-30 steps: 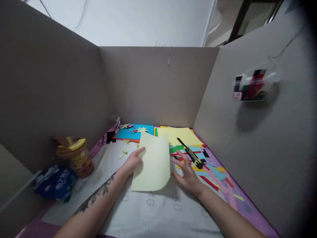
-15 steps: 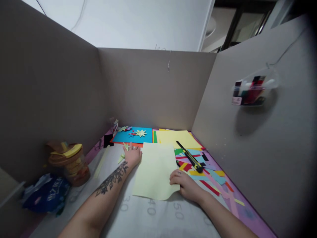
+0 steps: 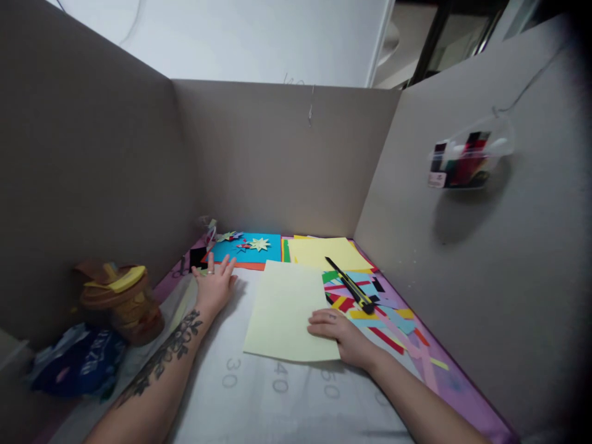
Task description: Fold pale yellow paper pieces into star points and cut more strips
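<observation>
A pale yellow-green paper sheet (image 3: 282, 308) lies flat on a white mat (image 3: 245, 401) printed with numbers. My right hand (image 3: 337, 336) rests on the sheet's lower right part, fingers stretched flat over it. Left of the sheet, my left hand (image 3: 215, 287) reaches over the mat with its fingers spread and nothing held. A bit of a small pale green paper piece (image 3: 201, 270) shows by its fingers. Beyond it, paper stars (image 3: 259, 245) lie on a blue sheet (image 3: 272, 251).
A black-and-yellow utility knife (image 3: 354, 287) lies on coloured paper scraps (image 3: 386, 342) at the right. Yellow sheets (image 3: 324, 251) lie at the back. A brown cup (image 3: 134, 308) and a blue packet (image 3: 78, 364) stand left. A clear pouch (image 3: 462, 160) hangs on the right wall.
My left hand has moved left, off the sheet's edge, over the small green paper pieces. My right hand's fingers have flattened onto the sheet, whose lifted lower right corner now lies flatter.
</observation>
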A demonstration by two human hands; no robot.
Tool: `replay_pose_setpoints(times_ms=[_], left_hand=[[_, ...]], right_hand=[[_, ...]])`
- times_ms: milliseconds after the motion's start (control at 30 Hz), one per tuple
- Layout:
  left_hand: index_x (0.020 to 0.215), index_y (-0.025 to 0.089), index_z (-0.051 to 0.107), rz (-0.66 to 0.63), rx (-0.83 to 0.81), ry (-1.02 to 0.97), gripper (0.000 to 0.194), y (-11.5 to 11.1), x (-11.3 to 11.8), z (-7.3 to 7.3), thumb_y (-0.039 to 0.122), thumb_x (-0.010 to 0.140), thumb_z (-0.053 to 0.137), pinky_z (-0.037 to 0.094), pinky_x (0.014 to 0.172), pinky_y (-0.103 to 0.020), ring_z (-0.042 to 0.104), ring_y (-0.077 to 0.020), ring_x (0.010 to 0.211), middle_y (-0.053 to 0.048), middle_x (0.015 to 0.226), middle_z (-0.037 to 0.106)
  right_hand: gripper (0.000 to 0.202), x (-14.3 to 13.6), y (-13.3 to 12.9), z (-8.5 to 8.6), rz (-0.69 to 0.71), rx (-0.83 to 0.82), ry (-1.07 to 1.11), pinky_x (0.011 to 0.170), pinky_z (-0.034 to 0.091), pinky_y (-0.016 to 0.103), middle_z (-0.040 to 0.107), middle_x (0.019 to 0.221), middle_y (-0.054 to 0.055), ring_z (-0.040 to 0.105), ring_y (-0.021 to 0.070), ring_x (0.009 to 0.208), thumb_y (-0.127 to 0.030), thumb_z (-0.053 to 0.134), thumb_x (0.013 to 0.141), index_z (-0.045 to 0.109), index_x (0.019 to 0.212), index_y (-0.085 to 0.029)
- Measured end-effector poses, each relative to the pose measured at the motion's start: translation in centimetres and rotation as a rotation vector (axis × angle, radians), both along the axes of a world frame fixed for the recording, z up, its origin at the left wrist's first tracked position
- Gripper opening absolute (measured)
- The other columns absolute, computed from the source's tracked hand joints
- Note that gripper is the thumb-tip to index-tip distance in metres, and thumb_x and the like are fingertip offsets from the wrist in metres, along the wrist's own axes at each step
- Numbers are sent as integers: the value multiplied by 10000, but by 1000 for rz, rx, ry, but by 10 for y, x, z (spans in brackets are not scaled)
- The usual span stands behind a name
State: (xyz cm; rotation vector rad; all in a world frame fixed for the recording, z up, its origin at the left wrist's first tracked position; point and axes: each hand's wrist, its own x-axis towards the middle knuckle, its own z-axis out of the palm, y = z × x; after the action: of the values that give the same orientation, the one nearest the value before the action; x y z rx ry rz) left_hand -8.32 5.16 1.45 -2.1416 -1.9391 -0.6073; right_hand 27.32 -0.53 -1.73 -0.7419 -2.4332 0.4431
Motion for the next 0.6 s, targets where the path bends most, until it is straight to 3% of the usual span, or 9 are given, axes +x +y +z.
replay_pose_setpoints(times_ms=[133,200,267,367,433,600], left_hand=[[1460,265,172,-602,-250,-96,612,-50,22,3,531,913,246,153,1096,-534,145,-287,1393,-71,1503,252],[1465,281,115,-792,-382,-20,854,-75,32,1,665,780,450,137,1091,-563,148,-327,1386,-81,1500,252],[1454,300,163,-799,-402,71,839,-89,36,-2,611,767,532,74,1072,-624,180,-349,1374,-83,1471,324],[1418,272,288,-638,-300,130,588,-92,31,-7,391,875,478,85,1065,-635,260,-330,1351,-92,1412,424],[1369,257,384,-588,-233,170,465,-86,22,-11,303,908,422,141,1074,-600,333,-305,1321,-87,1366,485],[1266,254,512,-642,-124,222,369,-75,0,-14,219,926,374,279,1065,-445,508,-221,1190,-62,1253,591]], right_hand=[[351,-7,3,-11,39,45,-90,960,385,472,613,1195,112,478,261,1207,-223,535,830,614,1170,-253],[353,-16,7,-15,45,104,-122,965,384,465,603,1218,101,451,262,1232,-205,534,832,612,1172,-255],[366,-25,12,-17,69,181,-143,966,382,460,589,1241,90,419,260,1258,-165,520,834,605,1177,-260],[403,-36,26,-15,97,254,-170,976,368,470,559,1281,83,383,254,1284,-115,521,825,593,1187,-278],[441,-38,38,-14,79,257,-184,984,350,506,537,1306,82,358,263,1301,-75,522,803,595,1183,-288],[485,-32,58,-15,83,129,-114,1013,329,524,509,1335,80,295,268,1340,-37,524,758,618,1168,-278]])
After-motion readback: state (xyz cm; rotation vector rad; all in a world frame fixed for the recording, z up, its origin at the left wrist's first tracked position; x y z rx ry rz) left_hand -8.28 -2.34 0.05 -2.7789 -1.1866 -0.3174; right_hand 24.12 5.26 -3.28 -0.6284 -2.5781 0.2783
